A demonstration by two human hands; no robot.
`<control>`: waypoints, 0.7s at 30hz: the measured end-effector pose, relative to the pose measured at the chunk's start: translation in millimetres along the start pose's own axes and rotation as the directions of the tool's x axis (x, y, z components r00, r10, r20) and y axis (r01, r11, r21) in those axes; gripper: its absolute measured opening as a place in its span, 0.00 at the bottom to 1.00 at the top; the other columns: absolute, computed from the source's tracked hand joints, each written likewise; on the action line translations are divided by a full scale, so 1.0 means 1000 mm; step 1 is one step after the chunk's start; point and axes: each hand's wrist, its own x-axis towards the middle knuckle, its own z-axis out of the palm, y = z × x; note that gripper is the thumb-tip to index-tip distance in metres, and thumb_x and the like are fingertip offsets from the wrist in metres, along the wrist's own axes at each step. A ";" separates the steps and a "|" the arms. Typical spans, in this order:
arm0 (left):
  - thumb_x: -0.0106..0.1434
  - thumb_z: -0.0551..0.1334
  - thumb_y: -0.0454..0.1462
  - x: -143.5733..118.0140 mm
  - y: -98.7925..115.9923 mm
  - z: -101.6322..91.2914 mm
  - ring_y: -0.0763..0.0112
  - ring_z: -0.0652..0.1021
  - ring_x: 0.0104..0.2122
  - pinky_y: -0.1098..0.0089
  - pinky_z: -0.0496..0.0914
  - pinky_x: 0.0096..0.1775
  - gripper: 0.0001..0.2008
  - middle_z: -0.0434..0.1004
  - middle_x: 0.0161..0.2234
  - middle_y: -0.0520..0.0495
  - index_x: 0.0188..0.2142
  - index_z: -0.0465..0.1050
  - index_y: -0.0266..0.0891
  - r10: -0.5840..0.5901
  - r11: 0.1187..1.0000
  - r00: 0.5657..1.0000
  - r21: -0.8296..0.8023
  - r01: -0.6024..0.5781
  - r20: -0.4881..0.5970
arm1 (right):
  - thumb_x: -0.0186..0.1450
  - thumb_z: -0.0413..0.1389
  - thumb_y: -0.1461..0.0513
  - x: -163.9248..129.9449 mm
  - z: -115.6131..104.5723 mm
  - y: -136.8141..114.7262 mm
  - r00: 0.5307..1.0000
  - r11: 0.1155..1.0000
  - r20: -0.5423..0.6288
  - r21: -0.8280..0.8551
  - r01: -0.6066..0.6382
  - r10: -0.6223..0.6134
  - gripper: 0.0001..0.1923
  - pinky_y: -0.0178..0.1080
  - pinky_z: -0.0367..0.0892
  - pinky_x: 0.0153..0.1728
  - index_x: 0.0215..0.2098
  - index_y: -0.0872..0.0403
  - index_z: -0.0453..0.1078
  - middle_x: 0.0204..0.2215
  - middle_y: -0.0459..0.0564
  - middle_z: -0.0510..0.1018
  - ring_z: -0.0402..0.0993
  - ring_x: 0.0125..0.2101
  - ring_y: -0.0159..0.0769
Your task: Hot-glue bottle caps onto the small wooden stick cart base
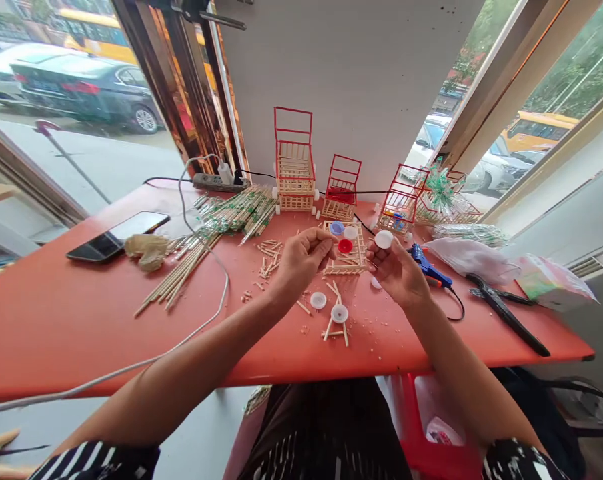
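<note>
1. The right hand [399,272] is up over the red worktop [56,320]. Its fingers pinch a small white cap [383,239] at the tips.
2. The left hand [301,257] is just beside it. Its fingers are curled close together, but I cannot tell if they hold anything.
3. Under the hands lies a flat stick frame [349,260] with a red cap [345,246], a blue cap [336,228] and a white one on it.
4. Two more white caps [329,307] sit on the worktop near little stick pieces.
5. A blue glue gun [428,267] lies just by the right hand.
6. Three small red and wood carts [294,167] stand at the back by the wall.
7. A pile of long sticks [221,227] and a dark phone [116,237] lie on the left.
8. No writing can be read on any of these things.
</note>
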 end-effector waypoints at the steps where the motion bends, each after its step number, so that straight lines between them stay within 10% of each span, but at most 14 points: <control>1: 0.57 0.74 0.49 -0.001 -0.002 0.000 0.79 0.68 0.20 0.75 0.61 0.23 0.18 0.77 0.24 0.51 0.33 0.75 0.37 0.018 1.000 1.000 0.023 -0.018 -0.005 | 0.63 0.71 0.55 0.000 0.003 0.000 1.000 1.000 0.002 0.008 -0.021 0.021 0.11 0.31 0.73 0.27 0.37 0.50 0.78 0.30 0.43 0.84 0.79 0.31 0.30; 12: 0.76 0.57 0.47 -0.013 -0.002 -0.001 0.76 0.63 0.20 0.72 0.60 0.27 0.23 0.62 0.19 0.56 0.25 0.59 0.42 0.260 0.955 0.959 0.179 -0.238 -0.113 | 0.67 0.68 0.53 0.009 0.052 0.016 0.978 0.985 0.119 -0.048 -0.165 0.169 0.11 0.33 0.73 0.30 0.37 0.51 0.78 0.33 0.45 0.85 0.79 0.33 0.32; 21: 0.73 0.64 0.34 -0.022 -0.011 0.005 0.69 0.81 0.46 0.70 0.76 0.47 0.08 0.83 0.46 0.46 0.46 0.83 0.42 0.565 0.718 0.824 0.507 -0.478 -0.024 | 0.60 0.74 0.53 0.000 0.045 0.027 0.986 0.994 0.150 0.066 -0.086 0.076 0.15 0.32 0.73 0.31 0.40 0.50 0.80 0.36 0.44 0.86 0.80 0.35 0.31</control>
